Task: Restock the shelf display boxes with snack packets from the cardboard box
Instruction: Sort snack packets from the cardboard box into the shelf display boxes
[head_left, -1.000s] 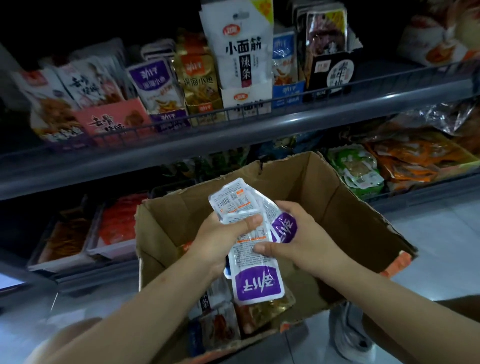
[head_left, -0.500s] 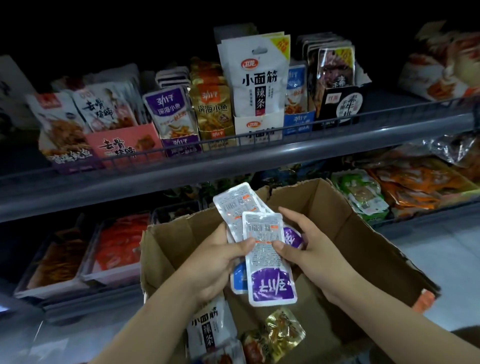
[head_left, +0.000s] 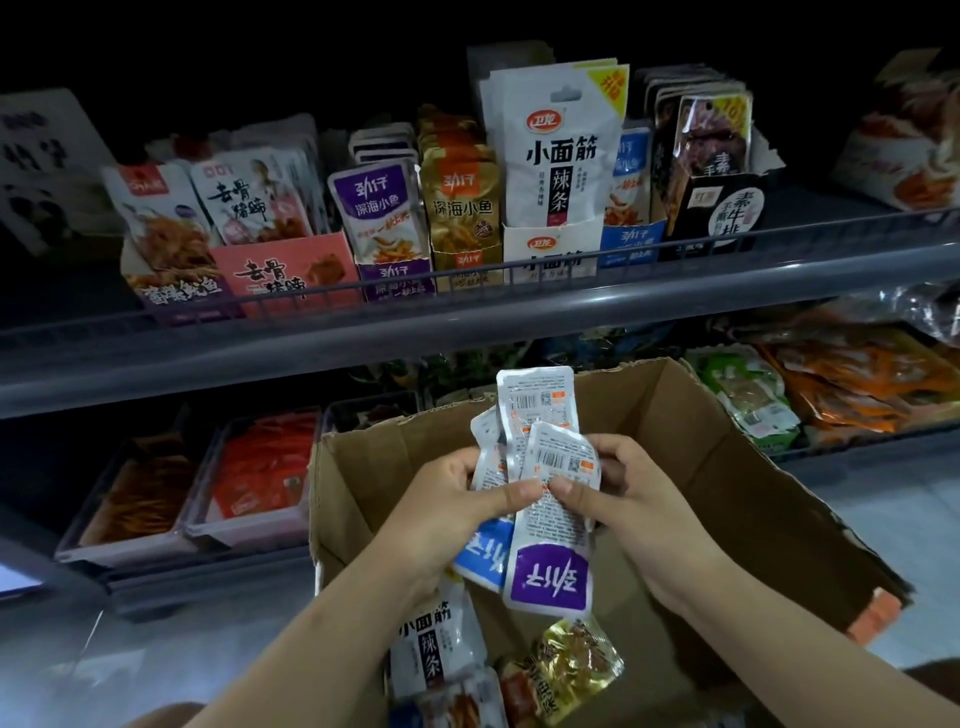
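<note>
Both my hands (head_left: 447, 512) pinch the purple packet (head_left: 553, 525), long axis upright; its matching purple display box (head_left: 397, 278) sits up-left, nearer my left.

dim light, dark above. a grey metal shelf with a wire front rail (head_left: 519, 306) runs above the grip; a pale tiled floor (head_left: 893, 525) shines to its right.
</note>
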